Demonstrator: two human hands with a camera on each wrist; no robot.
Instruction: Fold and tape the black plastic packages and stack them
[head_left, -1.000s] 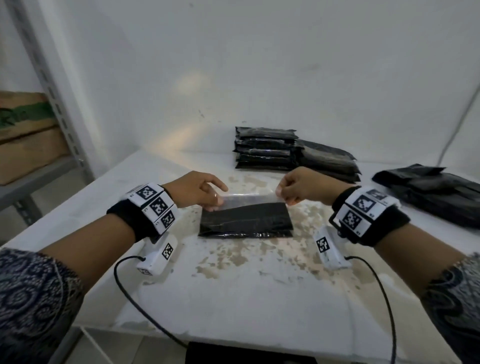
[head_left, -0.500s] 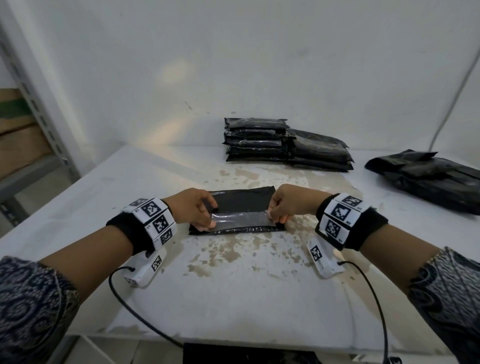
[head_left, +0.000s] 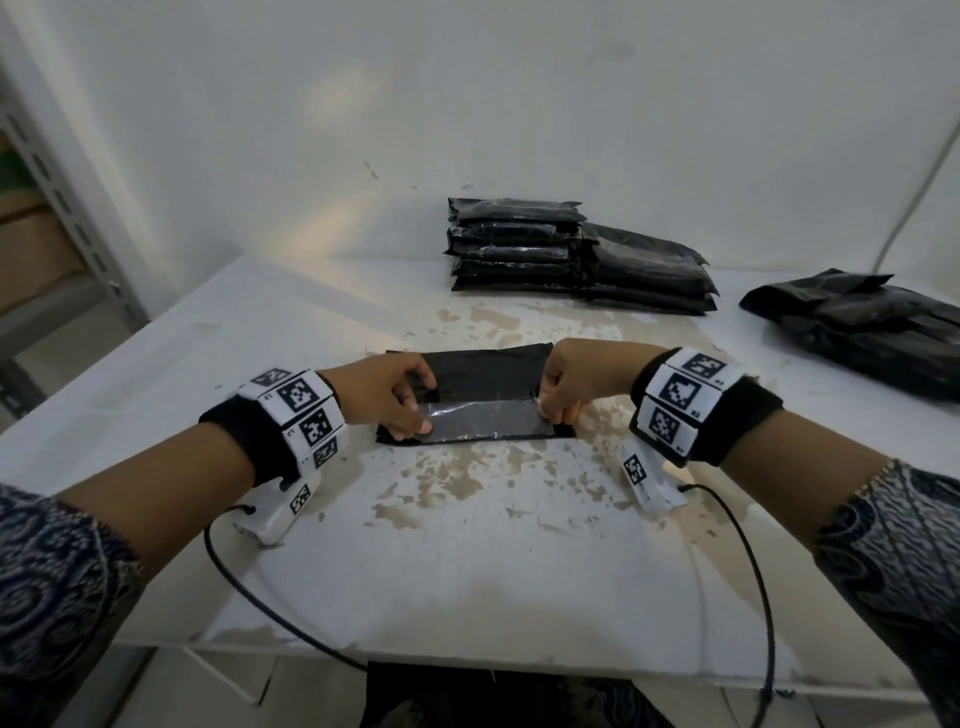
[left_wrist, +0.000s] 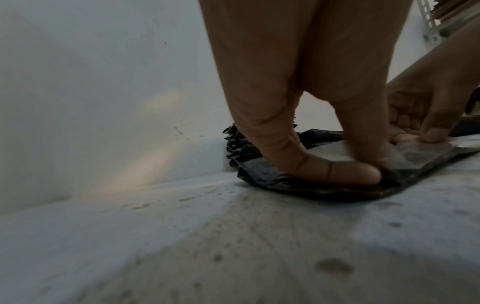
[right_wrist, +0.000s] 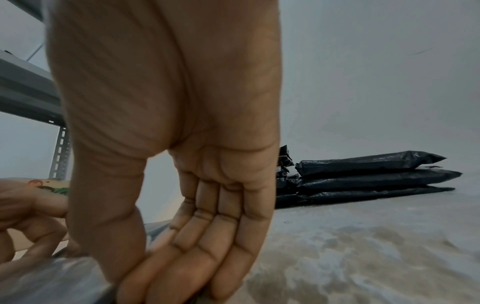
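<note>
Both hands (head_left: 387, 392) (head_left: 576, 379) press tape (head_left: 480, 418) ends onto pkg (head_left: 483, 371).

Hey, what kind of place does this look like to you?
Probably a small packing or storage room: stacked black packages on a worn white table, a metal rack holding cardboard boxes, and tape going onto another package.

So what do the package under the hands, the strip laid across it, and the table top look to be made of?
Package: thin black plastic film, slightly glossy, with a crinkled, jagged end in the left wrist view.
Strip: clear shiny tape, probably plastic; the black shows through greyed, with glare.
Table: hard top painted white, matte; the coat has flaked into brownish patches. What lies beneath is unclear.
</note>
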